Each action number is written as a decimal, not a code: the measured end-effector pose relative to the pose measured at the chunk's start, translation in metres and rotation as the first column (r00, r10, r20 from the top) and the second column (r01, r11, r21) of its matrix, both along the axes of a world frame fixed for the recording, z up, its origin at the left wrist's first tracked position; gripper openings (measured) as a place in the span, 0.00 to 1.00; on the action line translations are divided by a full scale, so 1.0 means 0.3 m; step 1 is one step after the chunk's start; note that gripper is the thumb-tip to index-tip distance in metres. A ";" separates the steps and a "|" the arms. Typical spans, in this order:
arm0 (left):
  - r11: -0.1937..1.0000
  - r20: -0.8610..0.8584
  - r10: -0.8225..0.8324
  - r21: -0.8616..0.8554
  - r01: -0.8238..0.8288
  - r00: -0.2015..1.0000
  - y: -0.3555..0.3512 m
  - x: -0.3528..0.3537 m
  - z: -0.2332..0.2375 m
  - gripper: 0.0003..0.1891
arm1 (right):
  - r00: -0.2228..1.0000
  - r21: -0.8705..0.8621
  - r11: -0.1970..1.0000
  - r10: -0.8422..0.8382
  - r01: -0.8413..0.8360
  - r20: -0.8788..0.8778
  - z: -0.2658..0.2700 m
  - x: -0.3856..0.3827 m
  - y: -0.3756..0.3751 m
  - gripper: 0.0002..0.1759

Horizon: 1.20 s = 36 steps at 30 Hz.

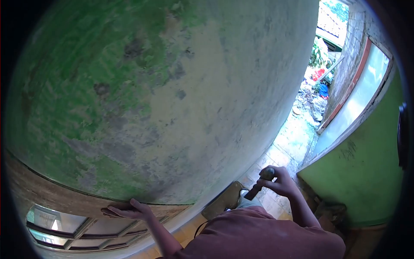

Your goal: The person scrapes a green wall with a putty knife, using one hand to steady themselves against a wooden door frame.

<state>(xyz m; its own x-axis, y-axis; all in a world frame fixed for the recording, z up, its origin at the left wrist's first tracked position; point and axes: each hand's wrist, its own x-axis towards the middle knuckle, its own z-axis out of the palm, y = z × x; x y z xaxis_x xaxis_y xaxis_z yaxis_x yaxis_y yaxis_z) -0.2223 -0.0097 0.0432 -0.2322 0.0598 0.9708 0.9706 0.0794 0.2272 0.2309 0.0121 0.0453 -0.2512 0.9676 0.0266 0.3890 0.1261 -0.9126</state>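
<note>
My right hand point(278, 181) is wrapped round the handle of a scraper-like tool point(253, 191), whose dark flat blade points down and to the left. My left hand point(129, 210) is at the lower left, its fingers stretched out, touching or very near the wooden frame point(77, 203) along the wall's edge. Above both hands is a large wall point(194, 95) with green paint at the left and pale, grey, scraped patches at the middle and right.
A brown seat or box point(223, 200) stands beside my legs. At the lower left is a paned window point(82, 228). A doorway at the right opens onto rubble point(308, 101), near a red-framed glass panel point(366, 86) and a green wall point(358, 172).
</note>
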 end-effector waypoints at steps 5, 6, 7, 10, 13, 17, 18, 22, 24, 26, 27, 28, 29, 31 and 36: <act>1.000 0.003 0.016 0.003 -0.016 1.000 0.001 -0.018 -0.016 0.38 | 0.661 -0.148 0.980 -0.200 0.135 -0.723 -0.070 0.034 0.016 0.18; 1.000 0.022 0.010 0.008 -0.011 1.000 0.002 -0.011 -0.015 0.38 | 0.693 -0.188 0.982 -0.148 0.018 -0.705 -0.067 0.028 0.020 0.24; 1.000 0.039 0.005 0.012 -0.006 0.999 0.004 -0.006 -0.013 0.38 | 0.686 -0.228 0.972 -0.127 -0.058 -0.716 -0.062 0.009 0.010 0.28; 1.000 0.000 0.027 0.004 -0.027 1.000 0.004 -0.008 -0.008 0.38 | 0.699 -0.277 0.946 -0.085 -0.167 -0.710 -0.104 -0.044 -0.002 0.28; 1.000 0.043 0.007 -0.030 -0.006 0.999 -0.002 -0.001 -0.007 0.39 | 0.640 -0.493 0.866 -0.329 -0.089 -0.694 -0.155 -0.074 0.013 0.17; 0.999 0.031 0.027 -0.046 -0.026 0.999 0.001 0.001 -0.009 0.39 | 0.793 -0.455 0.884 -0.201 -0.106 -0.575 -0.145 -0.080 0.069 0.14; 0.999 0.029 0.029 -0.023 -0.028 0.999 0.007 0.003 -0.008 0.38 | 0.792 -0.457 0.883 -0.204 -0.105 -0.576 -0.134 -0.084 0.088 0.14; 0.999 0.036 0.032 -0.013 -0.032 0.999 0.010 -0.009 -0.016 0.36 | 0.707 -0.396 0.917 -0.250 -0.046 -0.662 -0.116 -0.107 0.151 0.15; 0.999 0.071 0.034 -0.016 -0.033 0.997 0.016 0.010 -0.009 0.36 | 0.783 -0.442 0.895 -0.226 -0.068 -0.579 -0.118 -0.079 0.177 0.17; 0.999 0.115 0.034 -0.026 -0.031 0.993 0.023 0.053 0.001 0.37 | 0.818 -0.446 0.893 -0.217 -0.054 -0.533 -0.121 -0.069 0.198 0.20; 0.998 0.182 -0.052 0.033 0.047 0.982 0.036 0.086 0.014 0.37 | 0.825 -0.436 0.900 -0.229 -0.023 -0.517 -0.117 -0.063 0.210 0.20; 0.988 0.243 -0.138 0.098 0.117 0.960 0.044 0.106 0.019 0.38 | 0.832 -0.423 0.906 -0.239 0.006 -0.501 -0.111 -0.059 0.226 0.21; 0.989 0.245 -0.133 0.095 0.113 0.960 0.049 0.111 0.012 0.38 | 0.859 -0.390 0.920 -0.236 0.046 -0.455 -0.096 -0.061 0.253 0.21; 0.993 0.237 -0.076 0.101 0.054 0.968 0.063 0.112 0.000 0.38 | 0.884 -0.345 0.938 -0.187 0.031 -0.428 -0.044 -0.073 0.334 0.21; 0.996 0.216 -0.050 0.078 0.034 0.975 0.081 0.094 0.000 0.37 | 0.896 -0.133 0.990 -0.105 0.052 -0.431 0.200 -0.138 0.493 0.21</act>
